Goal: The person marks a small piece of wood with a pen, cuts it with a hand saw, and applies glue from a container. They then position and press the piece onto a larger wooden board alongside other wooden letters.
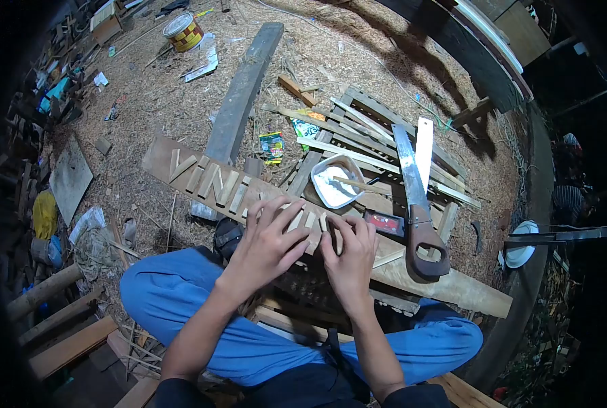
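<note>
A long plywood board (466, 291) lies across my lap, with several short wooden strips (228, 188) set along its left half. My left hand (271, 238) bends over the middle of the board, its curled fingers on a pale strip (309, 219) and partly hiding the pieces below. Close beside it, my right hand (350, 253) pinches a small wooden strip (323, 223) between thumb and fingers. Beyond my hands stands a square plastic tub (322, 193) of white paste, with a thin stick (358, 184) resting in it.
A handsaw (420, 221) lies on the right, over a slatted wooden frame (366, 102). Near it sits a dark box with red inside (384, 223). A thick plank (246, 92) extends away from the board. Sawdust covers the ground, where a paint bucket (184, 35) stands.
</note>
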`<act>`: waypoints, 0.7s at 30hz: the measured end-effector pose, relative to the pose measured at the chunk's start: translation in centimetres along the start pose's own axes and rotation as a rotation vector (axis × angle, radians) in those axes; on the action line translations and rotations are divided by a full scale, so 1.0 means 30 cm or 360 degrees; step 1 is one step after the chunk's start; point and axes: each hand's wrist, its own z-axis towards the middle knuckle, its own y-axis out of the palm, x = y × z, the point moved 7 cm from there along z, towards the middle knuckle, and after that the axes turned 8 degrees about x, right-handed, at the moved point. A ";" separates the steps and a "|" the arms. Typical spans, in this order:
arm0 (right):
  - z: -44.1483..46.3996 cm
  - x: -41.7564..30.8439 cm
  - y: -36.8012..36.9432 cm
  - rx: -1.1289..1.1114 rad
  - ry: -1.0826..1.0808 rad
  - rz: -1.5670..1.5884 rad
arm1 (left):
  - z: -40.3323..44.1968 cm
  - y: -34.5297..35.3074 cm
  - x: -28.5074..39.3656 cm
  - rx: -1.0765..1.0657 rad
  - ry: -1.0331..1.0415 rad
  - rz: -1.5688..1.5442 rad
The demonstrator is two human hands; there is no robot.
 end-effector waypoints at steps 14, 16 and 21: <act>-0.007 -0.005 0.003 0.0039 -0.0096 0.0043 | 0.003 -0.007 0.000 -0.0005 -0.0010 0.0011; -0.004 -0.011 0.001 0.0042 -0.0100 0.0034 | 0.001 -0.001 0.001 -0.0002 -0.0002 0.0003; -0.008 -0.022 0.005 0.0057 -0.0104 0.0058 | 0.002 -0.002 0.004 0.0000 0.0005 -0.0009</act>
